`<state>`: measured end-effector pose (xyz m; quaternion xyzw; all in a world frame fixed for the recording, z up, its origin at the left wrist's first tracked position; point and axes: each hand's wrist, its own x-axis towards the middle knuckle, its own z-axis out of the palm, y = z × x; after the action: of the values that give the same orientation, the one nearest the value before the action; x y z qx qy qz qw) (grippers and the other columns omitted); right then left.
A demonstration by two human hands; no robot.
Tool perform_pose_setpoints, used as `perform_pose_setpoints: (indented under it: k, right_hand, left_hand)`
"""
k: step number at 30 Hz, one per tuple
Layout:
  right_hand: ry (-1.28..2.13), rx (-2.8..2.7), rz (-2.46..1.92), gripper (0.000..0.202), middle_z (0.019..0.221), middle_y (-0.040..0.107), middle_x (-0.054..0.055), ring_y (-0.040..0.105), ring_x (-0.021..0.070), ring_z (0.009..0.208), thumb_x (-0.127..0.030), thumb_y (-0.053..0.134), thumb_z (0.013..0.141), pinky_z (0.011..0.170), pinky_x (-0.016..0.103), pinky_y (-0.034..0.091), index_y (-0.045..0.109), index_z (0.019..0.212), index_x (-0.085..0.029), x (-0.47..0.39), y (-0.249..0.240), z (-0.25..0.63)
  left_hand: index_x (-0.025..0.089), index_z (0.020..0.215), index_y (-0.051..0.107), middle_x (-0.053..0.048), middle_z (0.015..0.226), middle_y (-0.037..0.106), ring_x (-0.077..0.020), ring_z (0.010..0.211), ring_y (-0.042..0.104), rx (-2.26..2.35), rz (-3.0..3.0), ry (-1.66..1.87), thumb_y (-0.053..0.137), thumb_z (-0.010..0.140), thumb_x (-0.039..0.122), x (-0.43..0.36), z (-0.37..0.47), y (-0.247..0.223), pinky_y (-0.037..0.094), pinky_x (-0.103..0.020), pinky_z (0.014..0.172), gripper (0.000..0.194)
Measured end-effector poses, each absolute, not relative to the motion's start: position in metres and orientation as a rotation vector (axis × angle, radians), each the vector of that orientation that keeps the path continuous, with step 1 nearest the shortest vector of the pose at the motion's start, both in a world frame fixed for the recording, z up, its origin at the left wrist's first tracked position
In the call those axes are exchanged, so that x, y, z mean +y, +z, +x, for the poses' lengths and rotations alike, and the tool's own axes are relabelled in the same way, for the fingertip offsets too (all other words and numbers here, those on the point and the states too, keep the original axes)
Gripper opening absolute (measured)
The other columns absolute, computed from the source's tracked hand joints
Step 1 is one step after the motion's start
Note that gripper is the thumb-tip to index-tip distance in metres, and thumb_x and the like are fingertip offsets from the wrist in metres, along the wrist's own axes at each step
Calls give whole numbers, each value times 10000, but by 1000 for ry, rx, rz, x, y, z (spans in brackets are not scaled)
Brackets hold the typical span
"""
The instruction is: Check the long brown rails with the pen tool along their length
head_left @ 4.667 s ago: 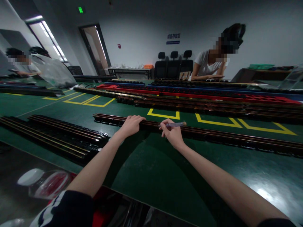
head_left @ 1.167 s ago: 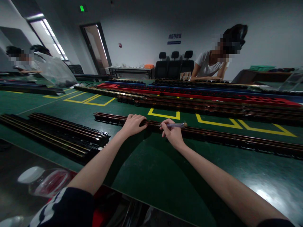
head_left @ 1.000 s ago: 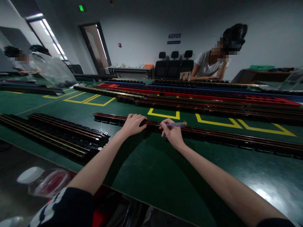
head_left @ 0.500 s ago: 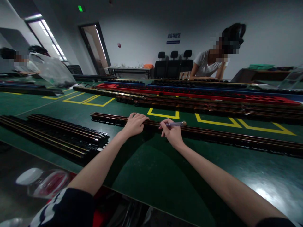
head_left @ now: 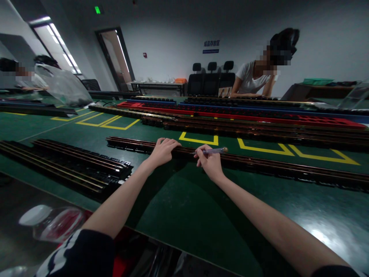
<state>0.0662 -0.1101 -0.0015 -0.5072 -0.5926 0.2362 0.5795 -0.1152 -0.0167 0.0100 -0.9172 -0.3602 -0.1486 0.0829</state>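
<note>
Resting on a long dark strip (head_left: 273, 167), the left hand (head_left: 162, 152) has its fingers curved over the near part of the strip; whether they grip it, I cannot tell. The right hand (head_left: 209, 159) is closed around a pen (head_left: 216, 151), a clear-bodied one held at a low slant; its tip points at the strip, close to the left hand, though contact is too small to make out. The hands are apart, with a short stretch of strip between them; the strip lies across the green counter (head_left: 184, 207) and runs off to the right edge of the head view.

Lying left of the left forearm are more strips (head_left: 72, 165); beyond the hands come yellow marks (head_left: 198, 143), then brown strips (head_left: 259, 130) and a red strip (head_left: 323, 122). A plastic bag (head_left: 67, 87) sits at the far left; a jar (head_left: 57, 224) with a white lid is below the counter's near edge; across the counter, a person (head_left: 253, 79) in a white top leans forward.
</note>
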Motion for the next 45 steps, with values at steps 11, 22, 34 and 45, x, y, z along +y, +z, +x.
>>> perform_pose_setpoints:
  k: [11, 22, 34, 45]
  right_hand:
    - [423, -1309, -1200, 219, 586, 584, 1, 546, 99, 397, -352, 500, 835, 365, 198, 417, 510, 692, -187, -112, -1, 67]
    - [507, -1359, -1184, 202, 598, 551, -16, 538, 87, 415, -321, 487, 851, 383, 190, 404, 492, 695, -193, -110, -2, 69]
    - [543, -1355, -1166, 197, 603, 536, -20, 531, 80, 423, -319, 488, 851, 376, 178, 389, 495, 706, -186, -109, -4, 69]
    - [542, -1338, -1149, 187, 590, 529, -30, 518, 71, 402, -305, 491, 841, 363, 171, 381, 490, 696, -186, -109, -4, 68]
  left_hand:
    - [250, 1157, 562, -48, 1171, 633, -218, 1071, 555, -1148, -2778, -377, 342, 751, 32, -13, -117, 9, 371, -394, 913, 511]
    - [223, 1196, 543, -74, 1144, 635, -223, 1072, 559, -1100, -2770, -344, 323, 759, 25, -11, -119, 7, 386, -385, 909, 528]
    - [196, 1209, 535, -76, 1165, 625, -221, 1051, 563, -1067, -2768, -355, 316, 791, 60, -9, -121, 5, 393, -379, 903, 491]
    - [182, 1209, 538, -81, 1163, 623, -226, 1047, 561, -1061, -2774, -342, 323, 786, 53, -9, -122, 5, 395, -383, 902, 492]
